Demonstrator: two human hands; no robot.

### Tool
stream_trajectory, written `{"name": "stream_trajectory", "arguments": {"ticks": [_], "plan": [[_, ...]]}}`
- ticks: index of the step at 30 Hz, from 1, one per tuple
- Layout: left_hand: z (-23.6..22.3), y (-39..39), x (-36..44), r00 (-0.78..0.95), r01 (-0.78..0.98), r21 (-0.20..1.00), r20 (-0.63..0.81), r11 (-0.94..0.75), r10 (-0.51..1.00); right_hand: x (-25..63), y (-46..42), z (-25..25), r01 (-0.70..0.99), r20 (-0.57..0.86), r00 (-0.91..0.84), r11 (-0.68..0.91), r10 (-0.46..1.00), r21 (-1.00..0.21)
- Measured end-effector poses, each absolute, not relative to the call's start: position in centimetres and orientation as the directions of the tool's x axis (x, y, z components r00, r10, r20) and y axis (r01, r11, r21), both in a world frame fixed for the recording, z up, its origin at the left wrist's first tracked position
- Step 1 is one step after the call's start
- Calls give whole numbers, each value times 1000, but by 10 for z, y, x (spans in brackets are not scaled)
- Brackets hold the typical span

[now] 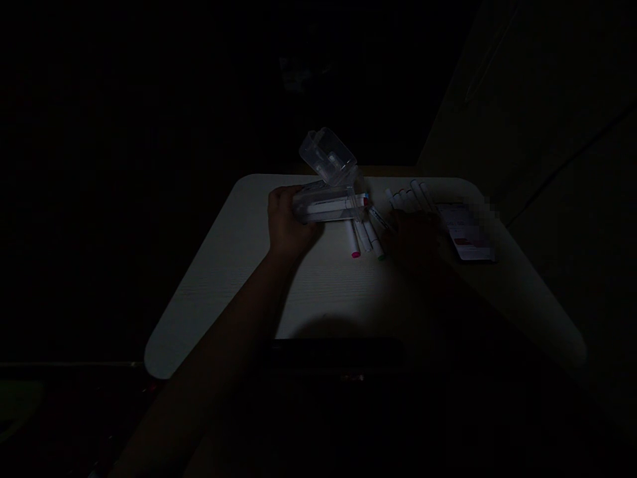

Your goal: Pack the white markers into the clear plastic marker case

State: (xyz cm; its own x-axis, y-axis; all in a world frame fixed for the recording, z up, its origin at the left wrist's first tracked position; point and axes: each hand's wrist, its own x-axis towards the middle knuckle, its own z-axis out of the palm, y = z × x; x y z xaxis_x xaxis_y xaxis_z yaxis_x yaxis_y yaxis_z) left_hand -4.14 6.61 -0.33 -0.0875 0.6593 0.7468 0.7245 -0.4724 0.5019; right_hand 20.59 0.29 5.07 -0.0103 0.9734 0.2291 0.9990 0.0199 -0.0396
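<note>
My left hand (288,222) is wrapped round the closed end of a clear plastic case (323,216), which lies on its side with its opening to the right. Its hinged clear lid (328,156) stands up at the back. White markers (333,206) show through the wall, with coloured ends at the mouth. In deep shadow to the right, my right hand (413,236) has its fingertips at the lower end of a marker (381,219) that slants toward the case's mouth. Loose markers (365,236), with pink and green ends, lie just below the opening.
A pale wood-grain table (223,265) with rounded corners bears everything. Several more markers (412,196) lie behind my right hand. A phone (465,232) with a lit screen rests at the right. The surroundings are very dark, with a wall (557,146) at the right.
</note>
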Motion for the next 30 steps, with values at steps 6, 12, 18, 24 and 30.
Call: {"name": "stream_trajectory", "arguments": {"ticks": [6, 12, 18, 24, 30], "plan": [[-6, 70, -43, -78, 731, 476, 769, -488, 634, 210, 4, 53, 994, 293, 20, 11, 956, -105], [-7, 70, -43, -91, 722, 491, 765, -487, 637, 223, 12, 47, 959, 410, 24, 95, 912, -268], [-9, 72, -43, -90, 720, 482, 778, -499, 622, 234, 26, 35, 854, 585, 113, 222, 803, -470], [-12, 75, -45, -79, 713, 468, 793, -521, 604, 236, 31, 32, 793, 649, 144, 304, 747, -527], [-9, 73, -45, -72, 711, 473, 785, -521, 615, 236, 31, 31, 777, 706, 192, 334, 681, -533]]}}
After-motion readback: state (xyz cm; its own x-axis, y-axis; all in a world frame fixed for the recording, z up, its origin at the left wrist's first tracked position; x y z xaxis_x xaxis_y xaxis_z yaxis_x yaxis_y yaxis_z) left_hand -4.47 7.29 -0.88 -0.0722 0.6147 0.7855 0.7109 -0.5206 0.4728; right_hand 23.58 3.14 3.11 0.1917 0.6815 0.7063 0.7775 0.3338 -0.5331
